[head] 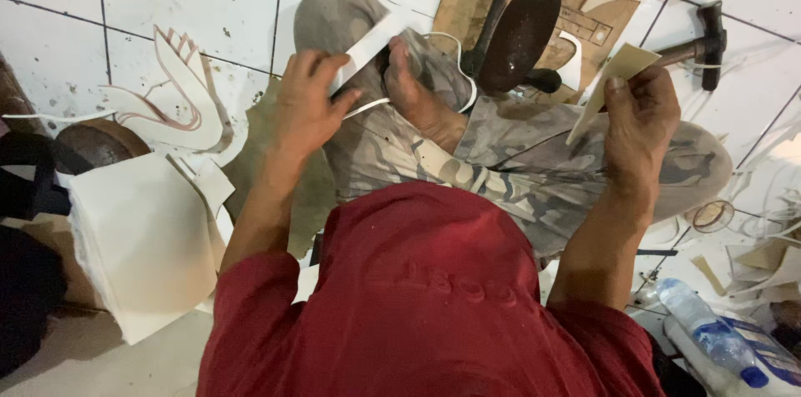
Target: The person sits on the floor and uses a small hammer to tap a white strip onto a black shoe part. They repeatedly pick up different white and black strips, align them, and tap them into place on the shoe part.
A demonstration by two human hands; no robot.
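Note:
I sit cross-legged on a tiled floor in camouflage trousers and a red shirt. My left hand (307, 101) is closed around a white strip-shaped piece (367, 47) held above my knee, with a thin white trimmed strand (455, 59) trailing from it past my bare foot (421, 97). My right hand (641, 113) pinches a flat cream piece of sheet material (613, 80) by its lower edge, tilted upright over my other knee.
A dark iron shoe last stand (517, 30) lies on a wooden board ahead. A hammer (697, 45) lies at the far right. A stack of white sheets (142, 238) is at the left, cut scraps (179, 92) beyond it. A plastic water bottle (709, 334) lies at the lower right.

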